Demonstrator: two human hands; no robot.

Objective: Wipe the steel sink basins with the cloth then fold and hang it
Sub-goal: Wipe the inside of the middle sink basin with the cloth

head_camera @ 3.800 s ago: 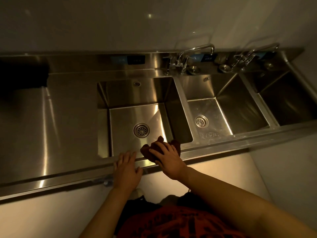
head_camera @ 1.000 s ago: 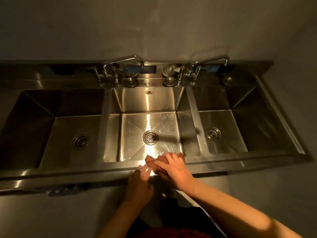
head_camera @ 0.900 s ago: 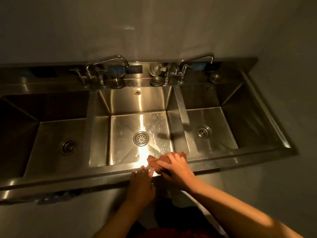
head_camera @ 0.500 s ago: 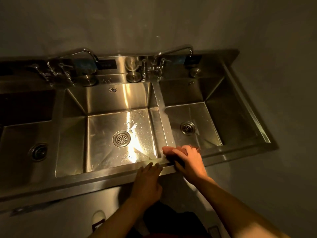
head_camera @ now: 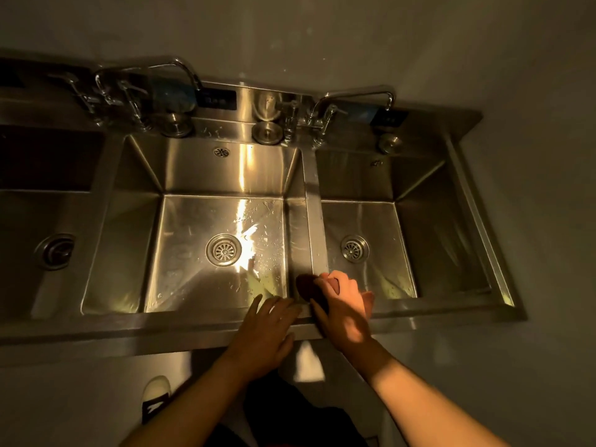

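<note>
Your right hand [head_camera: 343,304], just right of the frame's centre and low, has its fingers curled over a dark reddish cloth [head_camera: 306,287], pressing it where the front rim [head_camera: 129,327] meets the divider [head_camera: 314,221] between the middle and right basins. Most of the cloth is hidden under your fingers; a dark bunch of it shows to their left, on the near end of the divider.

Your left hand [head_camera: 267,330] lies flat just beside it, to the left, fingers straight and slightly spread on the front rim, holding nothing. The two hands are close but apart.

The middle basin [head_camera: 222,175] fills the centre of the frame, its floor catching a bright glare and dotted with water drops around the round drain [head_camera: 223,250]. The right basin [head_camera: 419,195] sits at centre right with its own drain [head_camera: 354,248]; the left basin [head_camera: 35,204] runs dark off the left edge.

Along the back ledge in the upper part of the frame stand two gooseneck taps, one at upper left [head_camera: 180,67] and one at upper right [head_camera: 358,96]. Behind them are small dark labels [head_camera: 216,99]; their print is too small and blurred to read.

At bottom left, your black-and-white shoe [head_camera: 155,398] shows on the floor.
</note>
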